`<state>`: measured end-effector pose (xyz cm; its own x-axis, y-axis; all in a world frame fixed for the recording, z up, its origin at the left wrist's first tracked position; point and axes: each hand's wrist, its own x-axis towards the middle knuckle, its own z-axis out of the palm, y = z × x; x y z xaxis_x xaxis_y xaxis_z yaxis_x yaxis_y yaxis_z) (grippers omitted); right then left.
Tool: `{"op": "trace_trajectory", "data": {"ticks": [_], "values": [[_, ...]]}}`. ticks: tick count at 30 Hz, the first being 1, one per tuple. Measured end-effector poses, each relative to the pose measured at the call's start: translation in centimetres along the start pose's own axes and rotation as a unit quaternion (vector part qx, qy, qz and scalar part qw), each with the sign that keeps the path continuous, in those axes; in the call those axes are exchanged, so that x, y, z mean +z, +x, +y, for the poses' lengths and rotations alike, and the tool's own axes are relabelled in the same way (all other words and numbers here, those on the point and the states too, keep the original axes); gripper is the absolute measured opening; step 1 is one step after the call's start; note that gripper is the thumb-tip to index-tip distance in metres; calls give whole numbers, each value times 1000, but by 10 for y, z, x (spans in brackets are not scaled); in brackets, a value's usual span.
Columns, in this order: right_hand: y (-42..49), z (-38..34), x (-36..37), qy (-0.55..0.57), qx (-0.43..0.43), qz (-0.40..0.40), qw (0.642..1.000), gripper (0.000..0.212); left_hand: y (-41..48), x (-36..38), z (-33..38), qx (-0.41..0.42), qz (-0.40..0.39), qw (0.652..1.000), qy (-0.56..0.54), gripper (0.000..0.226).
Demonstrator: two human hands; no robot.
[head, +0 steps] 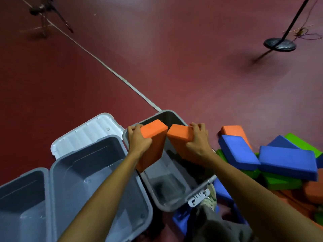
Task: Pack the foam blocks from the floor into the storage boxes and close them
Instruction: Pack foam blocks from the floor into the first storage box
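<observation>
No legible text, brand, no. or sign anywhere in frame. Small dark mark (108, 129) on white lid (87, 135), centre-left, is too small and blurred to read. White latch (199, 199) on rim of grey storage box (171, 209), lower centre, shows cut-out slots only; no lettering can be made out there.

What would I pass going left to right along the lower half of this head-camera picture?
In order: leftmost grey box → middle grey box → left hand → left orange block → right orange block → right hand → heap of blue, green and orange blocks on the floor.
</observation>
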<state>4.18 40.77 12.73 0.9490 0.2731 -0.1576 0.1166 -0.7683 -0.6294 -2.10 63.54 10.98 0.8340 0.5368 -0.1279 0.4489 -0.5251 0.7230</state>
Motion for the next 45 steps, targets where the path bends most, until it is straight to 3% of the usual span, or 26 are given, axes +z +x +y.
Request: {"op": "trace_trajectory", "data": {"ticks": [6,11,15,18,20,23,26,30,33,37,39,42,45], "values": [[77,15,5,29,-31,-2,999,75,57,1,0,28,27,999,14,48],[122,14,-9,70,-44,3,997,83,86,0,-1,70,27,997,22,69],[164,18,-27,94,-64,19,993,82,89,20,-33,79,3,992,94,80],[175,17,-8,23,-119,-81,989,82,83,46,-65,36,-32,990,132,78],[177,22,21,-12,-156,-122,980,79,82,60,-83,21,-14,989,146,77],[182,34,54,-20,-181,-128,975,78,86,68,-106,30,28,983,178,78],[190,43,72,-122,-239,-159,950,85,90,68,-119,50,-8,973,226,83],[210,50,89,-210,-254,-125,936,100,110,75,-123,47,2,964,262,86],[233,61,101,-362,-291,-140,874,116,117,82,-139,30,-3,939,344,96],[249,67,123,-436,-313,-154,829,101,108,95,-171,53,-3,924,380,92],[254,67,132,-442,-306,-135,832,95,111,100,-178,69,18,918,390,87],[264,63,137,-406,-263,-117,867,91,122,100,-179,65,48,910,406,87],[274,54,148,-398,-276,-100,869,82,136,94,-182,85,57,901,421,86]]}}
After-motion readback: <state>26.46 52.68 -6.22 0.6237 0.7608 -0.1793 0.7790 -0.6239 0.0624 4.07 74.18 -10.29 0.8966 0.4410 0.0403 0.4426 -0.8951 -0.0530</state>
